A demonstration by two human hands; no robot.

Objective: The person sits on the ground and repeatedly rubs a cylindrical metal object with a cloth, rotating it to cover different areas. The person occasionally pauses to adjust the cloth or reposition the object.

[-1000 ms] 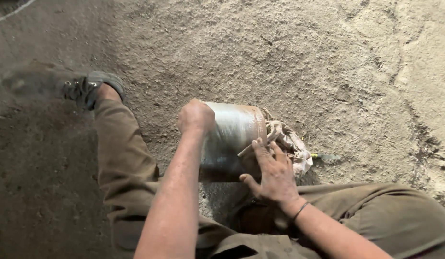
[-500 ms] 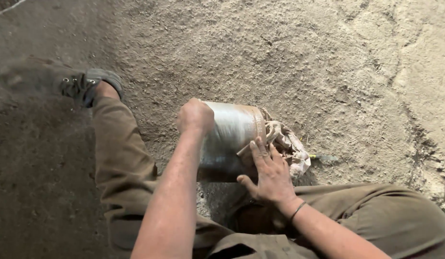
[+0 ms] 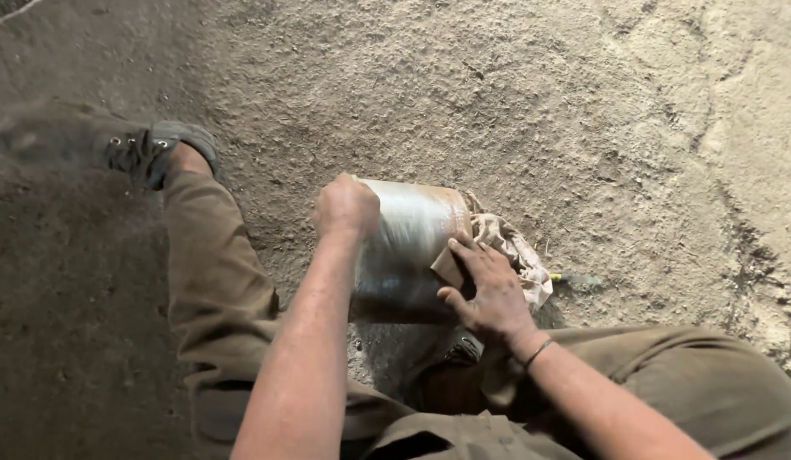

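Fingers, left: left hand curled into a fist over the near end of the metal cylinder; what lies inside the fist is hidden, but the knuckles press on the rim.
Fingers, right: right hand spread flat, fingers slightly apart, pressing a small brown pad against the cylinder's side.
Cylinder: dull silver, lying on its side, held off the ground between the two hands, in front of the person's knees. Surface streaked and blurred by motion.
Rag: crumpled tan cloth bunched at the cylinder's far end, just beyond the right hand, touching the ground.
Wrist: thin dark band on the right wrist.
Legs: olive trousers; left leg stretched out to the left, right knee bent at lower right.
Shoe: dark laced shoe on the left foot, dusty, at upper left.
Ground: dry sandy earth, paler to the right, darker and shaded to the left.
Small item: a thin greenish stick-like thing on the ground just right of the rag; kind unclear.
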